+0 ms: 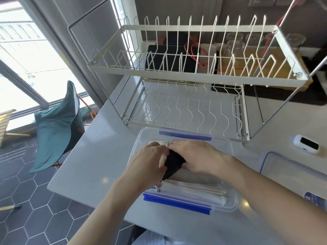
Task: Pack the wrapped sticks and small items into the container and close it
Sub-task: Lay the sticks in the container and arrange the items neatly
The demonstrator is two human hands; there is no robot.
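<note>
Container [139,138] first: clear plastic, rectangular, blue latch flaps on its near and far long sides, sitting open on the grey counter [85,167] just in front of the white wire dish rack [191,75]. I'm seeing both hands down inside it. My left hand [146,163] has its fingers curled around a pale wrapped item and the edge of a black item [174,165], gripping at the left part of the tub. My right hand [196,160] lies over the black item, fingers fairly straight and pressing down, fingertips meeting the left hand's. Along the near wall of the tub lie the wrapped sticks [191,189], long pale paper sleeves stacked side by side. Off to the right, the lid [290,167] rests flat on the counter, clear with a blue seal line. Beyond it sits a small white device [306,144].
</note>
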